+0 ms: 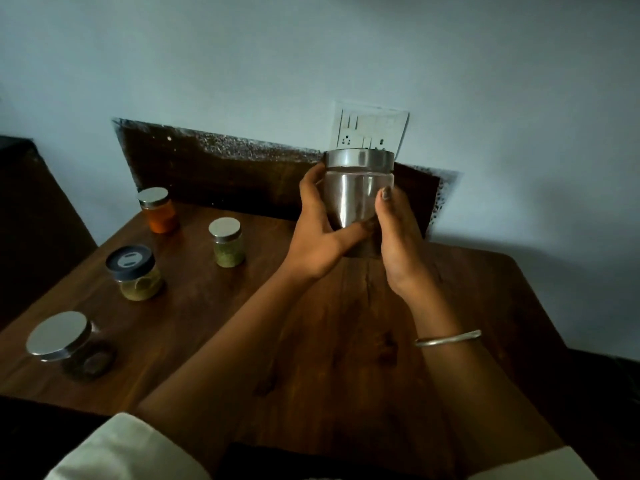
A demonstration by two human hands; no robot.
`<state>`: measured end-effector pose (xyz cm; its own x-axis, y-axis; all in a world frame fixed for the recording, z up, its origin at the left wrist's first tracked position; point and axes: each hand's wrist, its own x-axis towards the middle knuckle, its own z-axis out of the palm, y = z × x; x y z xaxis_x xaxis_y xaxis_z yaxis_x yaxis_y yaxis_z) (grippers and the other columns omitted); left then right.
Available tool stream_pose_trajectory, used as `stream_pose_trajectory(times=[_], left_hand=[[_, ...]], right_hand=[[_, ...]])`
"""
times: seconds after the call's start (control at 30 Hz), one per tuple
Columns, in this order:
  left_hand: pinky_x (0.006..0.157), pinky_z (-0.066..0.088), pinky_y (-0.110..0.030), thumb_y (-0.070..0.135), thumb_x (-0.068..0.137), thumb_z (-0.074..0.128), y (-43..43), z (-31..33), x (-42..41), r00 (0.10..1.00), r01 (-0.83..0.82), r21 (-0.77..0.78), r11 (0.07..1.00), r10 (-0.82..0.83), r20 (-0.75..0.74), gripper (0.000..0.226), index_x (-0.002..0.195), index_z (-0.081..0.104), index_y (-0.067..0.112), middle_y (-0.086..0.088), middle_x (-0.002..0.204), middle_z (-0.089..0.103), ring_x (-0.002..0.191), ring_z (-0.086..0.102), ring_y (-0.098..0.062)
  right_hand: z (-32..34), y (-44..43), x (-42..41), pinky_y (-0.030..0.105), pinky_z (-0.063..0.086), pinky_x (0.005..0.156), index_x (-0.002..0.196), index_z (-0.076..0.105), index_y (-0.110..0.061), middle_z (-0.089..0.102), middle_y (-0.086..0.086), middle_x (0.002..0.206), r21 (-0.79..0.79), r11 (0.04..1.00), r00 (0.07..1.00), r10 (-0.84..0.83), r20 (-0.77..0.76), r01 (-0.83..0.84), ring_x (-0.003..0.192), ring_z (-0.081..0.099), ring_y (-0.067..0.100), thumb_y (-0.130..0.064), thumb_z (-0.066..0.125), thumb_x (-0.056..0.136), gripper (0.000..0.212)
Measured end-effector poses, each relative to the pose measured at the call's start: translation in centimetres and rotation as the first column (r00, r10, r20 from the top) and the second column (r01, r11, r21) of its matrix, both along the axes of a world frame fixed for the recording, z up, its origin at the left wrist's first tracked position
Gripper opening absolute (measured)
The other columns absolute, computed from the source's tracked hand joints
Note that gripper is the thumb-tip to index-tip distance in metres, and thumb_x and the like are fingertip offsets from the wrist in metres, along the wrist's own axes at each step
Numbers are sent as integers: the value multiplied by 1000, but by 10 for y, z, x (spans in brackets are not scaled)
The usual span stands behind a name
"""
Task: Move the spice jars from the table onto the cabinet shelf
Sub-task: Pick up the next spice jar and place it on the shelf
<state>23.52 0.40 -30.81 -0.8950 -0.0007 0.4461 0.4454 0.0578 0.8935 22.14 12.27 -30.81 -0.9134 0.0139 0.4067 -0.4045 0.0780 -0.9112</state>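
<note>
A tall glass jar with a steel lid [358,188] is held up above the wooden table [311,341], near its far edge. My left hand [318,237] grips its left side and my right hand [398,244] presses against its right side. Several other spice jars stand on the table's left part: an orange-filled jar [158,209], a small green-filled jar [227,241], a dark-lidded jar with yellowish spice [135,271], and a steel-lidded jar with dark contents [71,344]. No cabinet shelf is in view.
A wall socket plate [370,129] sits on the pale wall just behind the held jar. A dark panel [214,174] runs along the wall at table height. A dark piece of furniture [31,216] stands at the left.
</note>
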Motion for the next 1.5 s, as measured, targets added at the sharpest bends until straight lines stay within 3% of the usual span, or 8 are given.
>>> stream_pose_trajectory(times=[0.2, 0.4, 0.5, 0.63, 0.93, 1.13, 1.23, 1.5], left_hand=[[103, 42, -31, 52, 63, 57, -1, 4, 2, 997, -70, -134, 988, 66, -31, 99, 146, 18, 15, 3, 126, 35, 126, 37, -14], [103, 41, -20, 32, 73, 69, 0, 9, -1, 999, 41, -76, 996, -41, 1, 93, 145, 11, 24, 26, 128, 37, 120, 41, 15], [87, 47, -12, 21, 72, 66, -4, 11, -4, 995, 95, 39, 995, -96, 13, 87, 142, 15, 26, 26, 120, 42, 105, 49, 19], [87, 53, -25, 35, 62, 62, -11, 14, -4, 987, 143, 156, 977, -153, 50, 82, 133, 22, 26, 2, 126, 45, 116, 52, -11], [113, 32, -43, 49, 64, 57, -13, 19, -4, 998, 33, -107, 994, -28, 49, 101, 149, 12, 21, 6, 140, 31, 137, 29, -15], [96, 43, -13, 23, 72, 67, -13, 22, -2, 993, 109, -64, 992, -105, 56, 84, 137, 16, 36, 29, 124, 41, 115, 47, 15], [105, 41, -24, 27, 70, 64, -20, 22, -3, 993, 107, 19, 994, -108, 41, 95, 148, 11, 22, 7, 141, 38, 129, 42, -4], [88, 46, -10, 33, 67, 63, -30, 24, -9, 993, 111, -16, 994, -111, 31, 91, 142, 15, 14, 13, 123, 47, 108, 52, 13]], right_hand=[[7, -7, 2, 23, 51, 85, 125, 51, -13, 61, -10, 106, -61, 997, 999, -51, -20, 49, 100, 61, 2, -44, 48, 83, 52], [15, -8, -1, 8, 46, 80, 130, 46, -19, 56, -15, 109, -102, 992, 997, -71, -22, 69, 94, 55, -12, -24, 43, 98, 33], [18, -4, 0, 25, 46, 99, 131, 49, -13, 59, -4, 121, -162, 985, 998, -56, -6, 54, 109, 57, 4, -35, 49, 92, 45], [20, -5, 2, 46, 41, 105, 134, 47, -11, 56, 8, 130, -181, 981, 996, 73, 42, -64, 122, 53, 20, -53, 57, 80, 69], [17, -12, -1, 16, 50, 82, 126, 45, -20, 60, -10, 109, -161, 987, 999, 22, -35, -27, 95, 61, -8, -16, 49, 96, 31], [20, -6, 0, 24, 44, 101, 142, 32, -15, 49, -4, 134, -108, 990, 995, 85, -50, -90, 119, 51, 1, -28, 49, 88, 58], [21, 4, 2, 43, 41, 107, 145, 29, -22, 47, 7, 141, -70, 981, 984, 179, -5, -179, 130, 46, 20, -38, 62, 74, 80], [22, 6, -1, 26, 48, 93, 145, 26, -34, 51, 0, 137, 84, 971, 974, 223, 24, -225, 125, 50, 15, -32, 75, 64, 95]])
